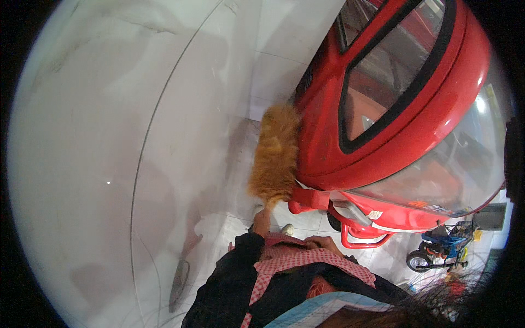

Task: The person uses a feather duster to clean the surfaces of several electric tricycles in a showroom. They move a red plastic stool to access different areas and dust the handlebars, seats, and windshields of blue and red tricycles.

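Note:
My left hand (pixel 261 223) grips a fluffy orange-brown duster (pixel 274 151) by its lower end, and the fingers are closed around it. The duster points away from me, its right side against or very close to the lower side of a red enclosed vehicle (pixel 320 151); contact is hard to tell. Its fibres look slightly blurred. At my waist, my right hand (pixel 326 244) rests by the red-and-white checked apron (pixel 287 262). Those fingers are bent and partly hidden, so whether they hold the cloth cannot be told.
A smooth pale wall (pixel 94 143) runs along the left, with a dark cable (pixel 154 110) across it. The vehicle's red front bar (pixel 367 245) sticks out at right. Farther right stands a small blue motorcycle (pixel 445 246). Light tiles (pixel 303 223) form the floor.

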Available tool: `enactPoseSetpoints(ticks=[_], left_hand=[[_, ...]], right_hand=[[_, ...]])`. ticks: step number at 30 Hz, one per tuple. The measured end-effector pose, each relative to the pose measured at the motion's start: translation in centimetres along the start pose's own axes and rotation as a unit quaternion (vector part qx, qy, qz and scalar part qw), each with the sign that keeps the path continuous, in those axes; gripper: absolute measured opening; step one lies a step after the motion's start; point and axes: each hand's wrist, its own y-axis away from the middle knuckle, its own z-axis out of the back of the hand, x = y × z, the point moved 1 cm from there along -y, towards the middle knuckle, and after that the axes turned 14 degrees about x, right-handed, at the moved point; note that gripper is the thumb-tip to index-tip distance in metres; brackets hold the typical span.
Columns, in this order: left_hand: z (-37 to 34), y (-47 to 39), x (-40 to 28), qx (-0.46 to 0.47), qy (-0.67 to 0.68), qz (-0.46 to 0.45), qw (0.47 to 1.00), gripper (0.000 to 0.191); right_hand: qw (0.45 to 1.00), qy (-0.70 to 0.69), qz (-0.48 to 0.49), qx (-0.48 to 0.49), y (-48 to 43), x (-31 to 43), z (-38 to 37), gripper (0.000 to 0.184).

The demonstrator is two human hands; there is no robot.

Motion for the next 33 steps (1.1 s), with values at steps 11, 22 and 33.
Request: enactPoseSetpoints(ticks=[11, 22, 33], left_hand=[[4.3, -12.4, -18.9, -0.004, -0.038, -0.188, 0.981, 0.031], [-1.0, -4.5, 5.0, 0.132, -0.248, -0.043, 0.959, 0.037], [5.7, 0.7, -25.2, 0.150, 0.502, -0.177, 0.833, 0.043]], right_hand=[[0.995, 0.073, 0.062, -0.004, -0.4, -0.8, -0.5, 0.026], [0.993, 0.071, 0.093, -0.030, -0.7, -0.9, -0.8, 0.034], [0.968, 0.137, 0.191, -0.089, -0.9, 7.5, -0.1, 0.038]])
